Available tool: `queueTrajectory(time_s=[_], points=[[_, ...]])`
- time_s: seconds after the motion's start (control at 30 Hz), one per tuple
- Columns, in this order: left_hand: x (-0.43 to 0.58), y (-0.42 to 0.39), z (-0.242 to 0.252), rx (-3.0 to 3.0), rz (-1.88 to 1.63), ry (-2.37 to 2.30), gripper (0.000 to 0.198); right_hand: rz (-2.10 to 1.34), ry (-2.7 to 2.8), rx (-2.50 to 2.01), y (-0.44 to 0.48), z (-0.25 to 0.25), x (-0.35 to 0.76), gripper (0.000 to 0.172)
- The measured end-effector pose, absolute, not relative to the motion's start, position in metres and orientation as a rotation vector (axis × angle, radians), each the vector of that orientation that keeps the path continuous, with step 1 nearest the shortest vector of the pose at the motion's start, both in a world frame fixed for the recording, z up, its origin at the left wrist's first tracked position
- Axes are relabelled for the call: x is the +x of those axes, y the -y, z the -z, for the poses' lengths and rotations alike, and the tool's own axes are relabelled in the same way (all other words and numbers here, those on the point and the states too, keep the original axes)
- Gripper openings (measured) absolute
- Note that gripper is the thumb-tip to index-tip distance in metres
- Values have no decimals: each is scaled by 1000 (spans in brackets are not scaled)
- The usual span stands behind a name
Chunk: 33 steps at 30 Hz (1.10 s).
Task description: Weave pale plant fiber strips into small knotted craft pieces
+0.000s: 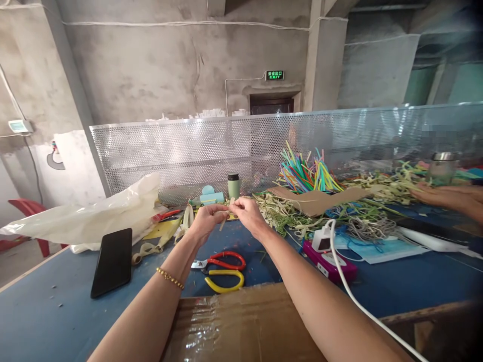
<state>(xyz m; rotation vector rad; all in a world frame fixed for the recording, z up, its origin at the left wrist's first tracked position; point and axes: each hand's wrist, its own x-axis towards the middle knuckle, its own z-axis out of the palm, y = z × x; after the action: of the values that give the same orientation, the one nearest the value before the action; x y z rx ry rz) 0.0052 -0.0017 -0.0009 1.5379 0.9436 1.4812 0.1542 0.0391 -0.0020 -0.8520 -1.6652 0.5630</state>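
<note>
My left hand [207, 221] and my right hand [247, 213] meet above the middle of the blue table, both closed in a pinch. Between their fingertips is a narrow pale strip [222, 226], one end hanging below the fingers; its material is too small to make out. Under my hands lie scissors [226, 271] with one red and one yellow handle, their blades pointing left. A green bottle with a black lid [234, 186] stands just behind my fingers. To the right spreads a heap of pale green strips [279, 216].
A cardboard box [245, 327] sits nearest me. At left are a black phone [112, 262] and plastic sheeting [101, 211]. Rightward lie a purple power strip [332, 261] with a white cable, colourful stems [305, 171] and another person's hand [449, 196]. A perforated metal panel [188, 151] stands behind.
</note>
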Motion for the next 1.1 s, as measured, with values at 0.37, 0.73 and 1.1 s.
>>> queueTrajectory(time_s=[0.37, 0.73, 1.1], points=[[4, 0, 4, 1390, -1509, -890, 31, -857, 1826, -634, -33, -3, 158, 16], [9, 4, -1, 1282, -1458, -820, 15, -611, 1857, -715, -28, -6, 156, 10], [2, 0, -1, 1119, -1578, -809, 29, -629, 1738, -873, -24, -4, 149, 32]])
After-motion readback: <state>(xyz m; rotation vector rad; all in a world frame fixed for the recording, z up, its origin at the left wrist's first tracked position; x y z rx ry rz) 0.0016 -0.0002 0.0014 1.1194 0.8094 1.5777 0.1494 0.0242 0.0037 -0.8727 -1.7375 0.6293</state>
